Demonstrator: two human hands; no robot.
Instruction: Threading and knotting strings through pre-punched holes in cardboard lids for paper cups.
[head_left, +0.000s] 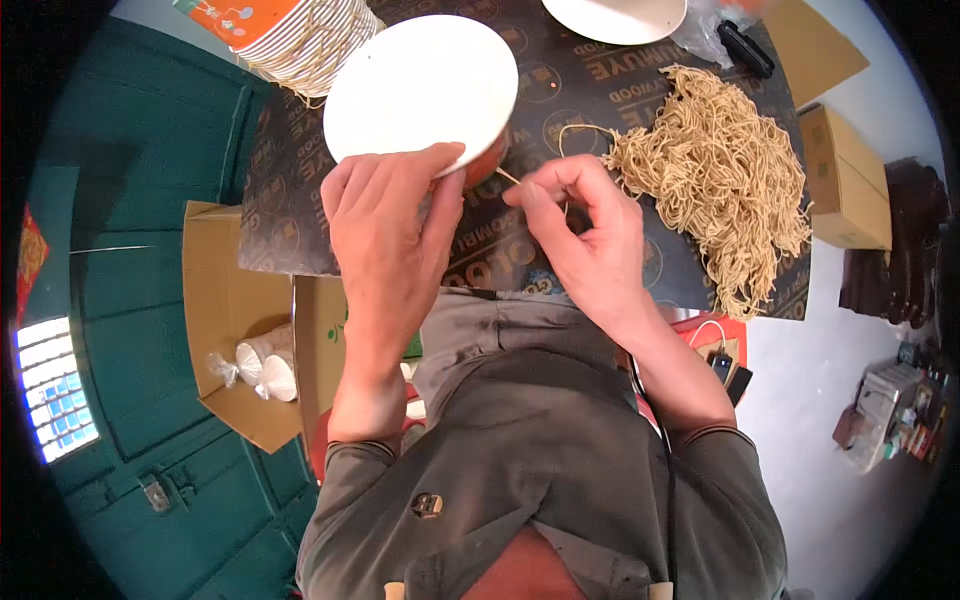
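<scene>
Two hands meet at the near edge of a dark printed board (560,90) lying across the lap. My left hand (385,225) clasps a white paper bowl (420,90), thumb and fingers pressed round its orange side, and tips it so the pale bottom faces up towards the camera. My right hand (585,240) has its thumb and forefinger pressed together on a thin noodle strand (508,177) just at the bowl's rim; whether the strand reaches inside the bowl is hidden. A big heap of dry noodles (715,170) lies on the board to the right, near that hand, with one loose loop trailing towards it. A stack of paper bowls (300,40) stands at the board's far left corner, and an open carton (235,320) with bagged cups sits lower left. To do this well, I judge the bowl wants a steady, gentle hold so its wall doesn't buckle, and the pinch wants to stay light, since such strands look brittle
</scene>
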